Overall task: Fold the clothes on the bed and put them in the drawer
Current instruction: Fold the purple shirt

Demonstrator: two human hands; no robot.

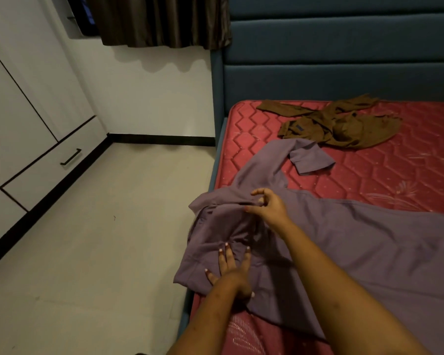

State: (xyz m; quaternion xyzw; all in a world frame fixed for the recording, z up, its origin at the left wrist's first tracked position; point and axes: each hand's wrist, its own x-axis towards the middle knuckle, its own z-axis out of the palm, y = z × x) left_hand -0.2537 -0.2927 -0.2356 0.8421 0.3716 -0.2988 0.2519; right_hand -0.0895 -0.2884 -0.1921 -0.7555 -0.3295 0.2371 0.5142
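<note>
You are smoothing and squaring the collar end of the purple shirt (356, 239) before the first fold, so take the time to get it flat. Your left hand (231, 272) lies flat on the cloth with fingers straight and spread, pressing it to the mattress (395, 170) at the near left edge of the bed. Your right hand (269, 206), just beyond it, has thumb and fingertips closed on a raised ridge of fabric near the shoulder. Use the flat hand as an anchor and draw the pinched ridge away from it so the bunched creases between your hands pull out. I would also slide the shirt to the right, because its left end droops over the bed's edge and may drag the rest down. The shirt lies across the near part of the bed with its long axis running left to right. Its collar end points left toward the floor, and its body runs off to the right beyond view. One short sleeve (310, 157) sticks out toward the far side, ending close to the crumpled brown garment (344, 124) near the headboard (344, 60). The drawer (71, 157) sits shut in the cabinet at far left, across the floor.
</note>
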